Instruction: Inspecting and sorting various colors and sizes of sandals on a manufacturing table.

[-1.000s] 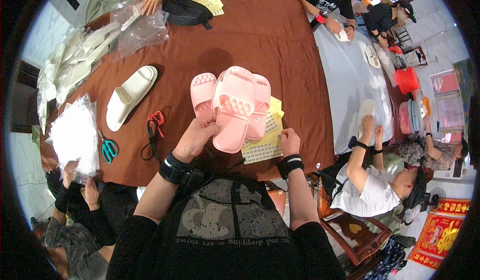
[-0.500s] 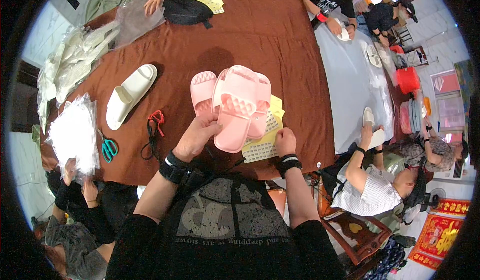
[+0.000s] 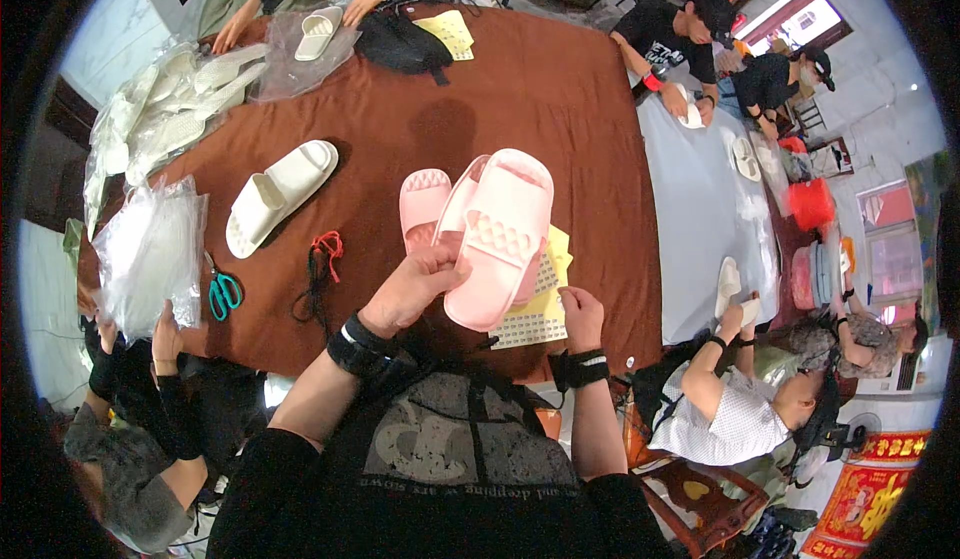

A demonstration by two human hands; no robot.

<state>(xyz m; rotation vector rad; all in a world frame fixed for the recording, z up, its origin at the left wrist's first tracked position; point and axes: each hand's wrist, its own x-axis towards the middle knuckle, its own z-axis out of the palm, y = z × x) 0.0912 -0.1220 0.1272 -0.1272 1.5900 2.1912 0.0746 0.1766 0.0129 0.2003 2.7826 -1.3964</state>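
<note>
My left hand point(image 3: 415, 284) pinches the heel end of a pink slide slipper point(image 3: 500, 229), which is raised above the table with its quilted strap facing up. A second pink slipper point(image 3: 462, 197) sits right behind it, apparently in the same grip. Beyond them, another pink slipper point(image 3: 424, 204) lies on the brown cloth, and more pink shows under the raised one's right edge. My right hand point(image 3: 582, 319) is closed beside yellow sticker sheets point(image 3: 540, 326); anything small in its fingertips cannot be made out.
A white slipper point(image 3: 285, 194), teal-handled scissors point(image 3: 224, 291) and a red-and-black cord point(image 3: 322, 264) lie to the left on the brown tablecloth point(image 3: 560, 89). Clear bags point(image 3: 150, 259) and bagged white slippers point(image 3: 170, 99) are farther left. Co-workers' hands work around the tables. A black bag point(image 3: 400, 44) lies far back.
The raised pink slippers have shifted right and now hide more of the one behind. My right hand stays closed by the sheets. Across the table, another person's hands now handle a bagged white slipper.
</note>
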